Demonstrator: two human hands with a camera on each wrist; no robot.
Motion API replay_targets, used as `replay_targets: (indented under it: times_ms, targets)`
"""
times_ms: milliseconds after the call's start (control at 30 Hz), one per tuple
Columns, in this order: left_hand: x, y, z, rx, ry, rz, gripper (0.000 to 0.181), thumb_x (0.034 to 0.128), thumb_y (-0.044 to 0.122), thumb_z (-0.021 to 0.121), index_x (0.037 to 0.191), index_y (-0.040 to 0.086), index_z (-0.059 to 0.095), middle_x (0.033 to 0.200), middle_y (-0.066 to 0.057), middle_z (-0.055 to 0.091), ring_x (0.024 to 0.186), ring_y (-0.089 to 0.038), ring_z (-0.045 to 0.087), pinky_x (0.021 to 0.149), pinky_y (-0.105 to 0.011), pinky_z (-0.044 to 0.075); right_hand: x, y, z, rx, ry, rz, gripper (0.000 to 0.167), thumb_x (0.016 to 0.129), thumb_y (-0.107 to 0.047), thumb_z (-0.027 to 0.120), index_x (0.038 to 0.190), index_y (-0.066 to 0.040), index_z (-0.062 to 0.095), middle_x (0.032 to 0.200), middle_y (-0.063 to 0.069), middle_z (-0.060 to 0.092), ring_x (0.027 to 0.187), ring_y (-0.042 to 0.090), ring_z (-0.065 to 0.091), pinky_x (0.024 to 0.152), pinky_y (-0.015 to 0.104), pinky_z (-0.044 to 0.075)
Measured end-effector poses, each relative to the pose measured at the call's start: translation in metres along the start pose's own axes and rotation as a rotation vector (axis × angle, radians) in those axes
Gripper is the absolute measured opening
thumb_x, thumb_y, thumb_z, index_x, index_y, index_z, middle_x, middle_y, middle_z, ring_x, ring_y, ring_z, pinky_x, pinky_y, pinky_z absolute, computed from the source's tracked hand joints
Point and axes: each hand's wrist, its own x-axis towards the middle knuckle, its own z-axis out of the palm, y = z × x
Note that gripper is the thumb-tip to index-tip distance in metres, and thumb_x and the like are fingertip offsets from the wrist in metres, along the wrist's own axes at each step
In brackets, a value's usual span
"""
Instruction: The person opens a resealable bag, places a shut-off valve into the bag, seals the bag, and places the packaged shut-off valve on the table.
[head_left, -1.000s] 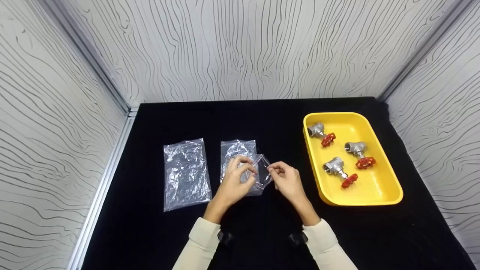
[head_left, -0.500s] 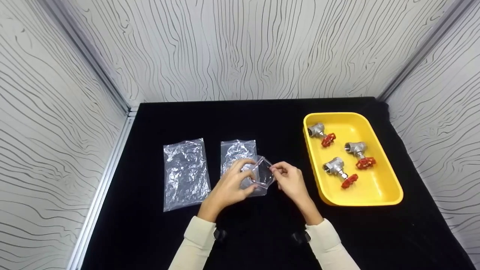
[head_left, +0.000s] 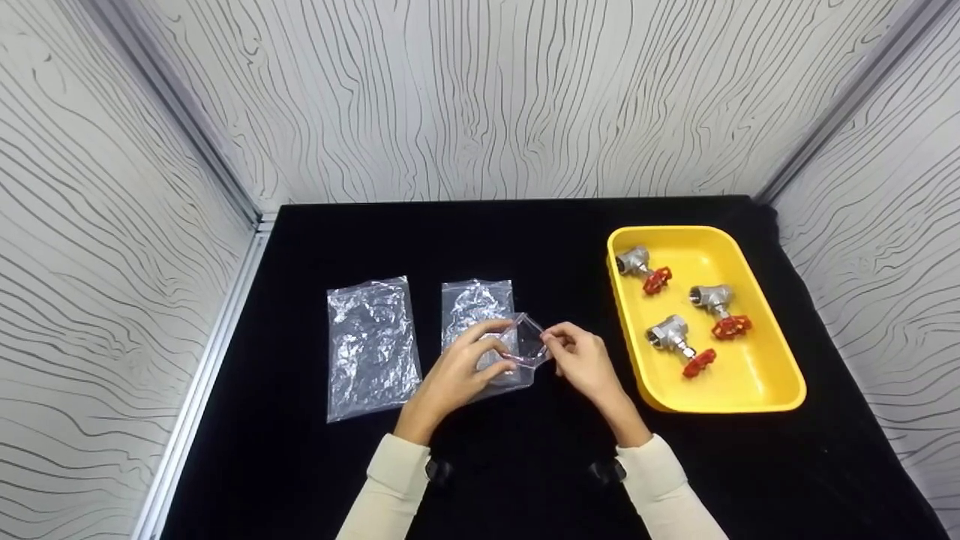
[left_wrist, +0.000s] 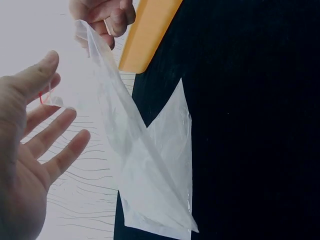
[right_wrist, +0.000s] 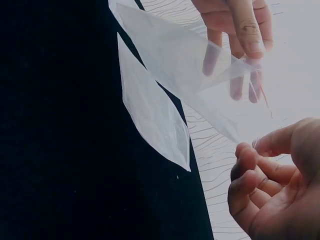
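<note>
Between my two hands a clear zip-lock bag [head_left: 529, 341] is held up with its mouth spread into a diamond shape. My left hand [head_left: 457, 371] grips one side of the mouth, thumb toward the near edge and fingers at the far edge. In the left wrist view a thin red line shows on the bag's lip beside the left fingers. With thumb and fingertips, my right hand [head_left: 586, 361] pinches the opposite edge. Beneath the held bag lies another clear bag [head_left: 475, 301], partly covered by it and the left hand.
A third clear bag [head_left: 371, 349] lies flat at the left on the black cloth [head_left: 525, 480]. At the right stands a yellow tray [head_left: 697, 247] with three metal valves [head_left: 673, 334] bearing red handwheels. Patterned walls [head_left: 480, 97] enclose the back and sides.
The bag's mouth has been drawn wider. My left hand has shifted slightly left and down, while the right has moved slightly right. The valves and the lying bags stay put.
</note>
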Motion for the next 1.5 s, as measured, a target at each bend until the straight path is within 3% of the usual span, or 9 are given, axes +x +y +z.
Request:
replay_targets:
  times_ms: [233, 500, 733, 933, 1133, 1500]
  targets:
    - [-0.001, -0.002, -0.001, -0.018, 0.056, 0.023, 0.022, 0.094, 0.028, 0.08, 0.096, 0.008, 0.072, 0.142, -0.01, 0.067, 0.132, -0.027, 0.065, 0.116, -0.037, 0.052, 0.006, -0.002, -0.012, -0.07, -0.017, -0.034, 0.011, 0.104, -0.015, 0.07, 0.102, -0.005, 0.076, 0.076, 0.006, 0.073, 0.052, 0.007, 0.058, 0.051, 0.021, 0.049]
    - [-0.002, -0.003, -0.001, -0.058, 0.075, 0.011, 0.025, 0.0901, 0.027, 0.085, 0.094, 0.007, 0.07, 0.138, -0.013, 0.067, 0.117, -0.027, 0.069, 0.099, -0.028, 0.061, 0.016, -0.007, -0.034, -0.188, -0.038, -0.059, 0.01, 0.104, -0.014, 0.071, 0.104, -0.006, 0.076, 0.085, 0.007, 0.075, 0.064, 0.01, 0.064, 0.06, 0.021, 0.054]
    - [-0.004, -0.005, 0.0, 0.005, 0.087, 0.017, 0.025, 0.0888, 0.028, 0.085, 0.093, 0.009, 0.07, 0.137, -0.013, 0.07, 0.125, -0.029, 0.067, 0.109, -0.035, 0.057, 0.023, -0.01, -0.053, -0.306, -0.001, -0.134, 0.009, 0.102, -0.016, 0.072, 0.105, -0.009, 0.077, 0.093, 0.005, 0.077, 0.081, 0.015, 0.066, 0.076, 0.03, 0.057]
    - [-0.005, -0.006, 0.002, 0.038, 0.09, 0.008, 0.026, 0.0883, 0.031, 0.086, 0.092, 0.011, 0.07, 0.137, -0.008, 0.07, 0.125, -0.026, 0.067, 0.111, -0.037, 0.056, 0.027, -0.007, -0.066, -0.375, 0.019, -0.187, 0.012, 0.1, -0.015, 0.075, 0.107, -0.005, 0.076, 0.097, 0.009, 0.076, 0.085, 0.022, 0.07, 0.081, 0.043, 0.06]
    - [-0.006, -0.006, 0.001, 0.053, 0.083, -0.012, 0.027, 0.0884, 0.034, 0.085, 0.093, 0.013, 0.071, 0.138, -0.006, 0.07, 0.129, -0.025, 0.066, 0.112, -0.037, 0.055, 0.029, -0.003, -0.082, -0.426, 0.024, -0.177, 0.017, 0.1, -0.018, 0.074, 0.11, -0.004, 0.075, 0.103, 0.013, 0.073, 0.092, 0.029, 0.071, 0.083, 0.043, 0.058]
    - [-0.008, -0.006, -0.001, 0.06, 0.088, 0.026, 0.025, 0.089, 0.031, 0.086, 0.092, 0.012, 0.07, 0.134, -0.01, 0.073, 0.123, -0.025, 0.067, 0.11, -0.037, 0.056, 0.034, 0.007, -0.111, -0.484, 0.013, -0.153, 0.027, 0.101, -0.023, 0.074, 0.118, -0.002, 0.073, 0.122, 0.019, 0.071, 0.108, 0.04, 0.067, 0.092, 0.055, 0.057]
